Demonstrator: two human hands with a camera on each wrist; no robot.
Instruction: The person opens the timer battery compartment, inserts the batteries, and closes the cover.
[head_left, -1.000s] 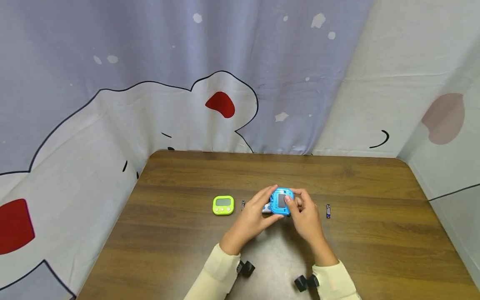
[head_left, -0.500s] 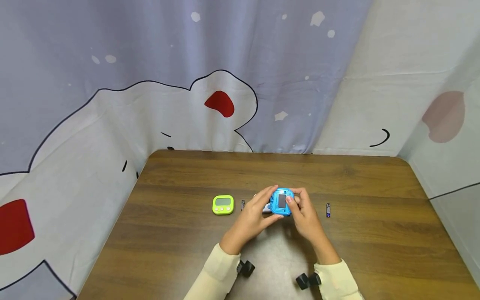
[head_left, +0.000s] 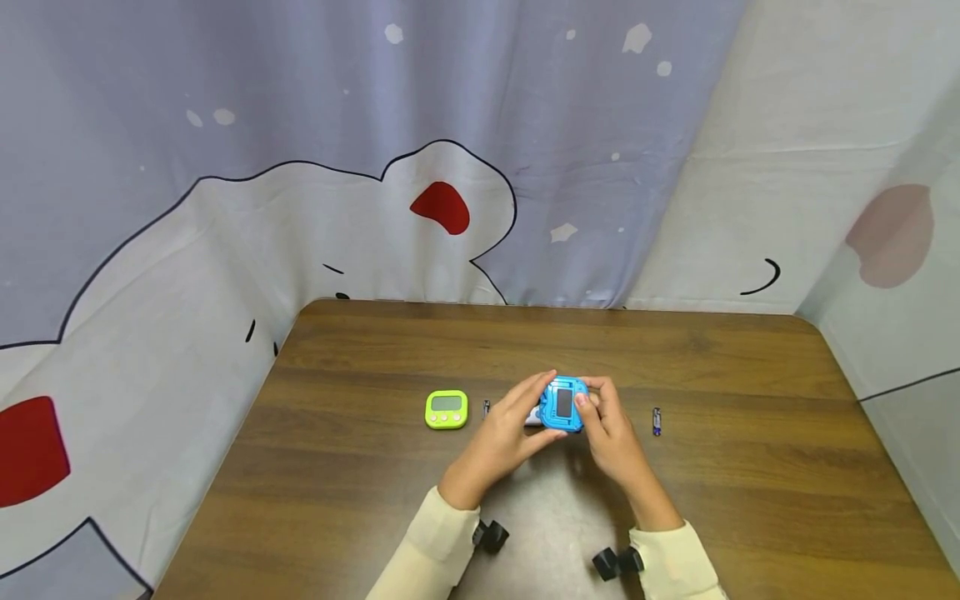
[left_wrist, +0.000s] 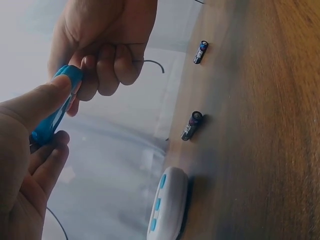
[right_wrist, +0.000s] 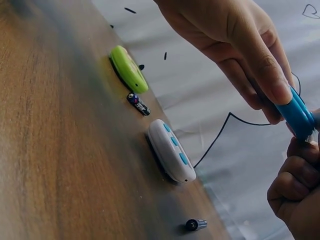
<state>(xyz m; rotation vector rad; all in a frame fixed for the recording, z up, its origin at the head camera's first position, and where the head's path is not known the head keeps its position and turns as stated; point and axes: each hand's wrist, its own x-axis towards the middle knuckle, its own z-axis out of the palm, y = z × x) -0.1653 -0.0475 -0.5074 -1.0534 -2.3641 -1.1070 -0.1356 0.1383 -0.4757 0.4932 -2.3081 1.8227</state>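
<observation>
Above the table, both hands hold a blue digital timer (head_left: 564, 403), its back with a dark grey rectangle facing the head camera. My left hand (head_left: 504, 433) grips its left side between thumb and fingers. My right hand (head_left: 613, 433) pinches the right edge, the thumb on the near face and the other fingers curled, as the left wrist view shows. Beneath them lies a white timer (right_wrist: 170, 151) with blue buttons, mostly hidden in the head view. Small batteries lie around it, including one battery (left_wrist: 192, 125) near the white timer and another battery (left_wrist: 201, 52) farther off.
A lime green timer (head_left: 446, 410) lies on the wooden table (head_left: 360, 500) left of the hands. One battery (head_left: 486, 409) sits just right of it, and one battery (head_left: 657, 422) lies right of the right hand. A printed curtain (head_left: 570, 150) hangs behind the table.
My right thumb has slid slightly right and down across the blue timer's face toward its edge. The left hand and the things on the table have stayed in place.
</observation>
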